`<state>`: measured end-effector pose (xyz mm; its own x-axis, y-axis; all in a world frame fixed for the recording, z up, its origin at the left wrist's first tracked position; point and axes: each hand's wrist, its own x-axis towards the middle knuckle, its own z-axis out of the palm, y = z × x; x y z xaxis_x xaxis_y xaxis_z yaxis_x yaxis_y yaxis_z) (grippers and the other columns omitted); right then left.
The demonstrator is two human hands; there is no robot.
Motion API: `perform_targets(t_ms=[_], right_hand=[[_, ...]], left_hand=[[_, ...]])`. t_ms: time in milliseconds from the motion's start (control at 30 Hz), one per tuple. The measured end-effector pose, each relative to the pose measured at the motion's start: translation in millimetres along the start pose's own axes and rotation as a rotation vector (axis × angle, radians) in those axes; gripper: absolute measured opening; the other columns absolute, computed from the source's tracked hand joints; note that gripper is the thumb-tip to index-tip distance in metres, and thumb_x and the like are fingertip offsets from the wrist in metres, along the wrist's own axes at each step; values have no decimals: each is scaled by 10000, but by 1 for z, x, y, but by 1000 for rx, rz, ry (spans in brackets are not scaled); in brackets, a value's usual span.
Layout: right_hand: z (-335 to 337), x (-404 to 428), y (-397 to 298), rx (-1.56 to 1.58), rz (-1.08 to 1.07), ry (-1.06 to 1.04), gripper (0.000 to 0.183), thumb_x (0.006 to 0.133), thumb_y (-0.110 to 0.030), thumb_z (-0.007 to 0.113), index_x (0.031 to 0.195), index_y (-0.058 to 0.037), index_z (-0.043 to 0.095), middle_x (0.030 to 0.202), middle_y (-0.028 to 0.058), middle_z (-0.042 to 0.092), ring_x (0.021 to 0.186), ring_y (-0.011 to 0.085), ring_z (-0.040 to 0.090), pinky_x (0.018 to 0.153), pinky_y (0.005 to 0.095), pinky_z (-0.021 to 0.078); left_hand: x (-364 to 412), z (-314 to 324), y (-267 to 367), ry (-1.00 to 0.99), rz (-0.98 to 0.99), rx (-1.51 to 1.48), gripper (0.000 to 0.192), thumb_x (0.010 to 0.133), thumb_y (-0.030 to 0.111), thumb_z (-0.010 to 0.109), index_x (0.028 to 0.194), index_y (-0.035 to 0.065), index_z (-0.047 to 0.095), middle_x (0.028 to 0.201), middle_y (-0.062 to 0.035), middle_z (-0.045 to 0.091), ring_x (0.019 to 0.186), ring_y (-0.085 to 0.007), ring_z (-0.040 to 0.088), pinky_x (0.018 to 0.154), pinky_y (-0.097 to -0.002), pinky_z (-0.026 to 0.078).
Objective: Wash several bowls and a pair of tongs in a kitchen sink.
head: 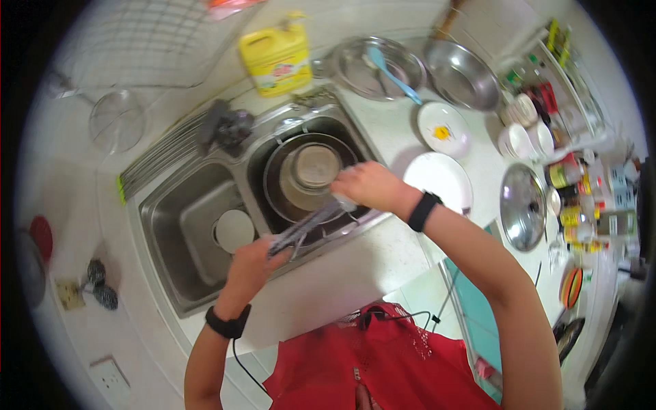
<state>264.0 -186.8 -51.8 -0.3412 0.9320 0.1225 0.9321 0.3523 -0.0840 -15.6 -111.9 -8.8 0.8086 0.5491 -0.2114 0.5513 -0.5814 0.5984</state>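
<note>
Over the front of the right sink basin, my left hand [252, 269] grips the lower end of a long, narrow grey item [307, 225], blurred, so its kind is unclear. Its upper end is in my right hand [363, 187], whose fingers also close around something small and whitish [344, 201]. Behind the item, a round metal pot [270, 177] sits in the right basin, with a round bowl-like vessel [318, 165] inside it. To the left, the other steel basin [189, 230] holds a round white piece [234, 231] near its drain.
A yellow detergent jug [277, 61] stands behind the sink, near a dark crumpled bundle [228, 125]. White plates [438, 177], a steel basin [464, 74] and a metal lid [523, 207] lie to the right. Bottles [574, 218] line the far right. A cable [246, 366] hangs by my left wrist.
</note>
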Motion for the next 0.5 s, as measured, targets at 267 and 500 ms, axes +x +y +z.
perform_targets(t_ms=[267,500], right_hand=[[3,30,-36,125,-96,79,101,748,-129,533,847,-117,546,747,37,554,727,216,612,601,337,496],[19,6,11,124,404,180,195,745,-91,595,935,-77,552,817,91,595,764,263,609,646,359,486]], left_hand=[[3,20,-12,73,-15,-117,273,816,265,634,964,40,592,791,-174,617,729,-358,594,622,-395,471],[-7,30,-45,138,92,-113,263,877,258,555,846,-3,540,714,-169,591,610,-300,574,552,-359,444]])
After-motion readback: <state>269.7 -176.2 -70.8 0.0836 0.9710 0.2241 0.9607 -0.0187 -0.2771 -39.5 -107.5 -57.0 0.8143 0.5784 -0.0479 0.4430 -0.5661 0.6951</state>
